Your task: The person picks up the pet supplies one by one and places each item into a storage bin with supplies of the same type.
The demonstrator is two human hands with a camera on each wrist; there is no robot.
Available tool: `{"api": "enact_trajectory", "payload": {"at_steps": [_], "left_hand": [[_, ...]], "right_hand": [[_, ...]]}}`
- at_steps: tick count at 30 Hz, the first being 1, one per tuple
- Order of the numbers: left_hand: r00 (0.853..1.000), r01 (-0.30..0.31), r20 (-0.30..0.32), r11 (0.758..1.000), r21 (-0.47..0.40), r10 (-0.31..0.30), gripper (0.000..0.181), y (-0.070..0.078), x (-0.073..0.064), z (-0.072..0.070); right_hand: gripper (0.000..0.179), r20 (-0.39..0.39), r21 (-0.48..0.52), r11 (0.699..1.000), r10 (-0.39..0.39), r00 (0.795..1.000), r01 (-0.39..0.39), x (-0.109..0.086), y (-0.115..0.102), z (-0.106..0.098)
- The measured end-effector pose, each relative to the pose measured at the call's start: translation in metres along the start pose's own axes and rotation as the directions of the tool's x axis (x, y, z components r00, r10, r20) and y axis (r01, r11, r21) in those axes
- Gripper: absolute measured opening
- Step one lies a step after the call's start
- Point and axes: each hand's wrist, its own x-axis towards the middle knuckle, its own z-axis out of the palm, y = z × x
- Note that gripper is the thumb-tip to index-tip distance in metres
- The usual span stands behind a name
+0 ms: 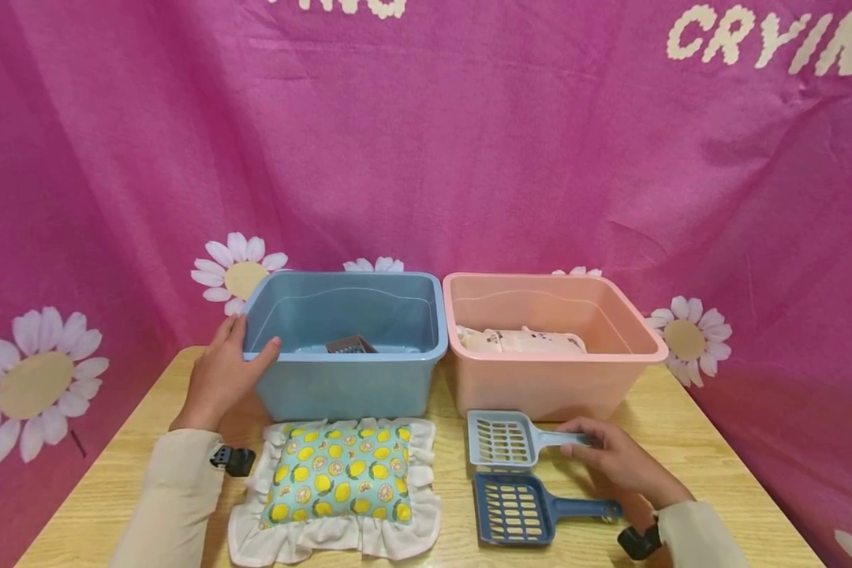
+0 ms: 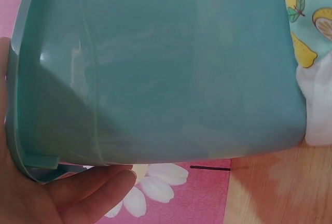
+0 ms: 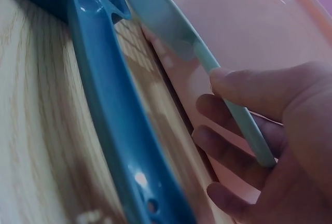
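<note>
At its left front corner, a blue plastic bin (image 1: pixel 348 390) is gripped by my left hand (image 1: pixel 220 371). The thumb lies over the rim, and in the left wrist view fingers (image 2: pixel 101 195) bend under the rim's outer edge. My right hand (image 1: pixel 621 461) pinches the handle of a light blue slotted litter scoop (image 1: pixel 548 439) between thumb and fingers. In the right wrist view this scoop (image 3: pixel 207 58) appears tilted and raised off the table. Nearer the front lies a dark blue litter scoop (image 1: pixel 571 507), untouched. Inside the blue bin is a grey-brown slotted thing (image 1: pixel 351 345), partly hidden by the front wall.
A pink bin (image 1: pixel 539 390) stands right of the blue one, holding a pale printed cloth item (image 1: pixel 532 341). A lemon-print cushion (image 1: pixel 341 477) with white ruffles lies before the blue bin on the wooden table (image 1: pixel 681 426). A magenta flowered curtain (image 1: pixel 426 158) hangs behind.
</note>
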Motion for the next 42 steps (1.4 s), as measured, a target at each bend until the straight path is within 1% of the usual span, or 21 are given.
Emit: {"api": "enact_trajectory", "payload": {"at_steps": [2,5,11,15,24,28,32,37,42], "left_hand": [[1.0,-0.005,-0.008,1.0,-0.001,0.005,0.085,0.0,0.0,0.0],[1.0,-0.007,-0.012,1.0,0.0,0.007,0.085,0.001,0.0,0.0],[1.0,-0.007,-0.011,1.0,0.009,0.007,0.085,0.0,0.001,0.0],[0.999,-0.022,-0.025,1.0,0.012,0.022,0.084,-0.001,0.002,0.0],[1.0,-0.005,-0.02,1.0,-0.005,0.005,0.084,-0.004,-0.001,0.0],[1.0,-0.011,-0.028,1.0,0.0,0.011,0.083,-0.004,-0.001,0.001],[1.0,-0.008,-0.016,1.0,0.005,0.008,0.084,-0.004,0.0,0.002],[1.0,-0.004,-0.018,1.0,0.015,0.004,0.084,-0.004,-0.001,0.004],[1.0,0.001,-0.017,1.0,0.012,0.0,0.084,-0.002,0.0,0.003]], "right_hand": [[0.025,-0.014,-0.007,1.0,-0.006,1.0,0.006,-0.001,-0.002,0.0],[0.025,-0.02,-0.006,0.999,-0.04,0.999,0.04,-0.002,-0.004,-0.001],[0.025,-0.031,0.028,0.997,-0.075,0.997,0.075,-0.002,-0.004,0.0],[0.026,-0.035,0.039,0.997,-0.072,0.997,0.073,-0.002,-0.006,-0.002],[0.029,-0.04,0.061,0.996,-0.058,0.997,0.061,-0.003,-0.009,-0.001],[0.028,-0.052,0.106,0.99,-0.087,0.995,0.092,-0.003,-0.01,0.0],[0.028,-0.049,0.138,0.982,-0.124,0.991,0.13,-0.004,-0.013,0.0],[0.028,-0.036,0.156,0.977,-0.138,0.99,0.142,-0.007,-0.018,-0.001],[0.029,-0.037,0.145,0.979,-0.138,0.99,0.142,-0.009,-0.023,-0.001]]}}
